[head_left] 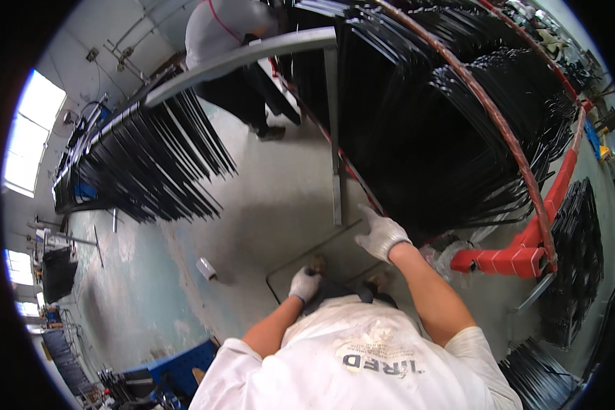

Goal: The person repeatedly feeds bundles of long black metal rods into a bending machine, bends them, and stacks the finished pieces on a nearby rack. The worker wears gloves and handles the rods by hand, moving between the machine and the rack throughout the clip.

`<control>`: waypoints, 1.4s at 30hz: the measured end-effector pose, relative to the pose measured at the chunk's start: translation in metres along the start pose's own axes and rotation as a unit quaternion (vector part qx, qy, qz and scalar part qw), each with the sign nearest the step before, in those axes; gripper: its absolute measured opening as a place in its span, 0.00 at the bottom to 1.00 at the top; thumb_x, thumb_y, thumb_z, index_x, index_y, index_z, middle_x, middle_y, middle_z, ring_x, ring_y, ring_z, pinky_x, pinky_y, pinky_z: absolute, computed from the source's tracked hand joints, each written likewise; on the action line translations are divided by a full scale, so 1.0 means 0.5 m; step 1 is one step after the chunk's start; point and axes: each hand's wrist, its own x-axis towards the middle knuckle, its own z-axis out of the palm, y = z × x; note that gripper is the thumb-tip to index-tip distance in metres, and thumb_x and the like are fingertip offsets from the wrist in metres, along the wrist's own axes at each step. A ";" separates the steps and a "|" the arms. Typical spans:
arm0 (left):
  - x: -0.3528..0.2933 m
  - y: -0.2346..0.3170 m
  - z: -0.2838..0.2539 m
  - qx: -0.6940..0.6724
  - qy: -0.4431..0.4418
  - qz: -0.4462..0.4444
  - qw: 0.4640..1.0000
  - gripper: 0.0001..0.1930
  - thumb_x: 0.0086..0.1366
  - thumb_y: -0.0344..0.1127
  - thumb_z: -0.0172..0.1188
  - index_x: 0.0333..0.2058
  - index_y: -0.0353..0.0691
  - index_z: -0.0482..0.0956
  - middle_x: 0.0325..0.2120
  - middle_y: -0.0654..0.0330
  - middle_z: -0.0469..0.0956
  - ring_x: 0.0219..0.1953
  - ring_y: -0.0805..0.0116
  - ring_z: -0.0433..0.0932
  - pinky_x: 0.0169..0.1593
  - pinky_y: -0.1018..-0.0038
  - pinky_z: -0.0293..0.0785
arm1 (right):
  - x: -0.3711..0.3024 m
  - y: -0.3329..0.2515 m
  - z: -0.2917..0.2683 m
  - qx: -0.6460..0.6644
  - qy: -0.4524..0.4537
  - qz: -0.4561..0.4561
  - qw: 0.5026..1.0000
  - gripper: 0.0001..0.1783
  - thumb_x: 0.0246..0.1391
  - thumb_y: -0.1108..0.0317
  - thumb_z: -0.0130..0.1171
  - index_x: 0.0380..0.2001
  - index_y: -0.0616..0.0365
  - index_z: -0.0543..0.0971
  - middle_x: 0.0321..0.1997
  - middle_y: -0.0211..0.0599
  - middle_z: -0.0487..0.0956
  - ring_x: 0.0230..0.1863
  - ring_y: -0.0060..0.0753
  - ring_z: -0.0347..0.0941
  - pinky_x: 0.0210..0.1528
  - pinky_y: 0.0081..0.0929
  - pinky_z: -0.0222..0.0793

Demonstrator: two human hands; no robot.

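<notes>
My left hand [305,284], in a pale work glove, is low in front of my body with its fingers curled. What lies inside its grasp is hidden. A thin black rod frame [311,250] with a bent corner spans the area by that hand and my shoes; whether the hand grips it I cannot tell. Further right, my gloved right hand [384,234] reaches forward, thumb and fingers stretched apart, nothing visible in it. Its fingertips are near the end of a red bar [352,171] beside a large rack of black rod parts [417,130].
A grey steel stand [335,137] rises ahead, with many black rods [150,157] hanging at left. Beyond it, another person [236,75] stands in dark trousers. A red-wrapped rack leg [499,262] juts out at right. A small white cylinder [206,268] lies on the floor.
</notes>
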 end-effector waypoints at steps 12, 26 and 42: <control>0.068 -0.219 -0.299 -0.231 0.090 -0.076 0.966 0.14 0.73 0.34 0.69 0.52 0.33 0.85 0.38 0.53 0.89 0.36 0.64 0.87 0.41 0.66 0.84 | 0.311 -0.407 -0.398 -0.148 0.496 -0.105 0.849 0.54 0.66 0.51 0.63 0.88 0.53 0.50 0.91 0.52 0.53 0.91 0.55 0.47 0.91 0.42 0.46; -0.182 -0.424 -0.210 -0.412 0.179 -0.287 0.846 0.14 0.70 0.27 0.64 0.53 0.33 0.81 0.32 0.53 0.84 0.23 0.60 0.83 0.24 0.64 0.76 | 0.366 -0.303 0.015 -0.059 0.332 -0.363 0.868 0.37 0.61 0.56 0.72 0.71 0.58 0.79 0.71 0.57 0.81 0.71 0.60 0.78 0.75 0.46 0.73; -0.448 -0.383 0.096 -0.109 0.107 -0.291 0.944 0.20 0.70 0.39 0.70 0.53 0.31 0.87 0.45 0.45 0.92 0.47 0.52 0.91 0.54 0.62 0.85 | 0.085 0.427 0.438 -0.050 -0.115 0.093 0.988 0.39 0.60 0.54 0.66 0.74 0.50 0.78 0.73 0.54 0.81 0.74 0.58 0.77 0.76 0.47 0.74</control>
